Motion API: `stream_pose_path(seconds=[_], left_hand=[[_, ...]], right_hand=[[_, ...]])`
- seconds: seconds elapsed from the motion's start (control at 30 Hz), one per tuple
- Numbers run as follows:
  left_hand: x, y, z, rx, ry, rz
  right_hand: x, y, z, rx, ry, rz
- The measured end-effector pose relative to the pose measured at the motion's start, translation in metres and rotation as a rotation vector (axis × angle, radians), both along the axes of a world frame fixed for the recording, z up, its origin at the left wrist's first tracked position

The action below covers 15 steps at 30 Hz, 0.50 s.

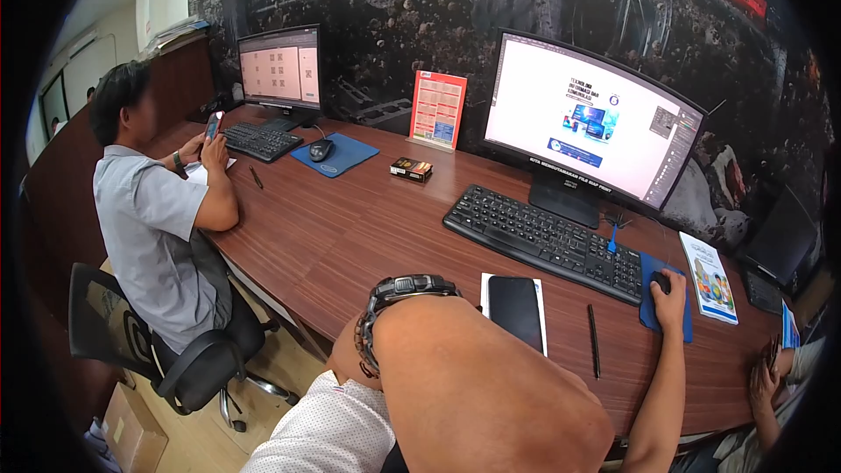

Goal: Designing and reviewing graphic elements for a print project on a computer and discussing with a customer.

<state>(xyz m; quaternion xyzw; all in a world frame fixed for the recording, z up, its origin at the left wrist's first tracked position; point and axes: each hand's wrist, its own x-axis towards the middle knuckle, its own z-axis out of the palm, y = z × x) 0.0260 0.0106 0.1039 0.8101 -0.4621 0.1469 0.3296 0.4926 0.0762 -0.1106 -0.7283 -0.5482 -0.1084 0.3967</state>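
Observation:
My right hand point(669, 308) rests over a dark computer mouse point(659, 281), its fingers curled round it on a blue mouse pad point(649, 321). Close to the camera, my left hand point(491, 377) is raised with its back turned up and looks very large. A black watch point(407, 287) and a bracelet circle its wrist; its fingers are hidden. Beyond it lies a dark smartphone point(515, 308) on something flat and white. A black pen point(594, 342) lies between phone and mouse pad. The black keyboard point(547, 241) stretches below a lit monitor point(596, 118).
At left a person point(162, 201) sits holding a phone, near a second monitor point(279, 68) and keyboard point(261, 141). A small dark box point(411, 169) and a red-edged stand card point(436, 109) stand mid-desk. Right are a booklet point(708, 278), a laptop point(778, 250) and another person's hands point(765, 381).

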Motion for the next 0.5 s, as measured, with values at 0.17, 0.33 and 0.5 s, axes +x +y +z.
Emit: stream_pose_path(seconds=[0.17,0.33,0.5], left_hand=[[0.006,0.005,0.016,-0.006,0.042,-0.141],[0.012,0.005,0.019,-0.020,0.167,-0.127],[0.015,0.003,0.017,0.186,0.316,-0.083]], right_hand=[[0.002,-0.001,-0.001,-0.001,0.003,0.001],[0.003,-0.001,-0.001,0.006,-0.013,0.004],[-0.002,-0.004,0.003,-0.005,0.004,-0.010]])
